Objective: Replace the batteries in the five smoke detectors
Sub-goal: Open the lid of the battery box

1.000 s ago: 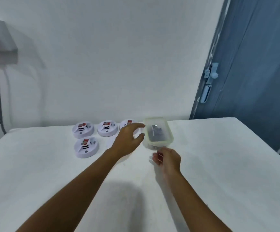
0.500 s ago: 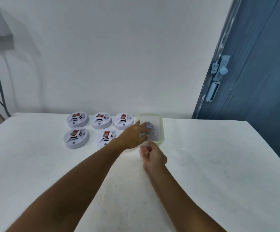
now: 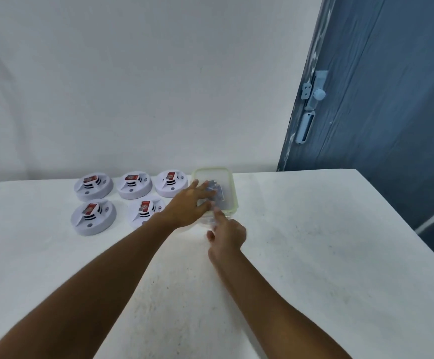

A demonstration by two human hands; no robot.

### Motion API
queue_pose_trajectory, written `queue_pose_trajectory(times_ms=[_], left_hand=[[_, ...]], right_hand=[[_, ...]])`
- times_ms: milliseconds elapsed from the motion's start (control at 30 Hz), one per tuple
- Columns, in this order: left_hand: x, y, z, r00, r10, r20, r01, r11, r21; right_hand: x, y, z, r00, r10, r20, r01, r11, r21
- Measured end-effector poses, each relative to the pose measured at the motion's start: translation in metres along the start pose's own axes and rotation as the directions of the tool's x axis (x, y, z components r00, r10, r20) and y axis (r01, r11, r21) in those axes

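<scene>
Several white round smoke detectors lie on the white table (image 3: pixel 314 242) in two rows, each with a red battery showing; one is at the back left (image 3: pixel 93 186), another at the front left (image 3: pixel 93 216). To their right stands a clear lidded container (image 3: pixel 226 177) with a pale green rim and dark batteries inside. My left hand (image 3: pixel 188 206) lies flat on its lid, fingers spread. My right hand (image 3: pixel 227 233) touches the container's near edge with a fingertip; the hand is blurred.
A white wall runs behind the table. A blue door (image 3: pixel 392 99) with a white latch (image 3: pixel 314 92) stands at the right, beyond the table's right edge.
My left hand has moved from beside the container onto its lid. My right hand has come forward to the container's near edge. The camera has shifted to the right.
</scene>
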State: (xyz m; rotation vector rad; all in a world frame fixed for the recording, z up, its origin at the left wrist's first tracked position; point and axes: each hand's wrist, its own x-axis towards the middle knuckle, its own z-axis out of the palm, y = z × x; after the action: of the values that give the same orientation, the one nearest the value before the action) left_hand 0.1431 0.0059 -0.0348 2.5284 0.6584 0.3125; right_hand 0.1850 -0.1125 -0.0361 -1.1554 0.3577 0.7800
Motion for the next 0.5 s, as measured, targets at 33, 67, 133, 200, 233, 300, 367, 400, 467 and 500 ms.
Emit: queue_pose_trajectory(times_ms=[33, 67, 133, 200, 233, 300, 367, 400, 467, 500], left_hand=[[-0.001, 0.001, 0.001, 1.0, 0.003, -0.002, -0.003, 1.0, -0.005], [-0.002, 0.001, 0.002, 1.0, 0.0, -0.003, 0.0, 1.0, -0.016], [-0.005, 0.003, 0.005, 1.0, 0.013, -0.013, -0.013, 1.0, 0.01], [-0.01, 0.004, 0.007, 0.997, 0.006, -0.078, 0.005, 0.99, 0.141], [-0.013, 0.005, 0.011, 0.991, 0.009, -0.13, 0.017, 0.98, 0.198], [-0.021, 0.011, 0.016, 0.985, 0.049, -0.164, -0.005, 0.965, 0.261], [-0.03, 0.02, 0.026, 0.979, 0.08, -0.187, -0.02, 0.952, 0.306], [-0.034, 0.024, 0.032, 0.982, 0.058, -0.182, 0.003, 0.948, 0.319], [-0.039, 0.023, 0.034, 0.99, -0.027, -0.142, 0.074, 0.94, 0.334], [-0.04, 0.02, 0.032, 0.99, -0.038, -0.139, 0.085, 0.934, 0.346]], right_hand=[[0.001, -0.005, -0.004, 0.993, -0.112, -0.035, 0.111, 0.993, -0.041], [0.003, -0.012, -0.009, 0.959, -0.279, -0.054, 0.274, 0.958, -0.091], [0.012, -0.033, -0.012, 0.787, -0.616, 0.034, 0.603, 0.757, -0.252], [0.033, -0.057, 0.002, 0.646, -0.717, 0.264, 0.742, 0.506, -0.44], [0.046, -0.066, 0.012, 0.607, -0.686, 0.402, 0.769, 0.378, -0.516], [0.071, -0.08, 0.04, 0.551, -0.515, 0.657, 0.803, 0.112, -0.585], [0.088, -0.085, 0.066, 0.518, -0.282, 0.808, 0.808, -0.149, -0.57], [0.093, -0.084, 0.075, 0.516, -0.164, 0.841, 0.792, -0.282, -0.542], [0.093, -0.081, 0.09, 0.532, 0.032, 0.846, 0.754, -0.473, -0.456], [0.091, -0.077, 0.095, 0.549, 0.094, 0.831, 0.737, -0.524, -0.428]])
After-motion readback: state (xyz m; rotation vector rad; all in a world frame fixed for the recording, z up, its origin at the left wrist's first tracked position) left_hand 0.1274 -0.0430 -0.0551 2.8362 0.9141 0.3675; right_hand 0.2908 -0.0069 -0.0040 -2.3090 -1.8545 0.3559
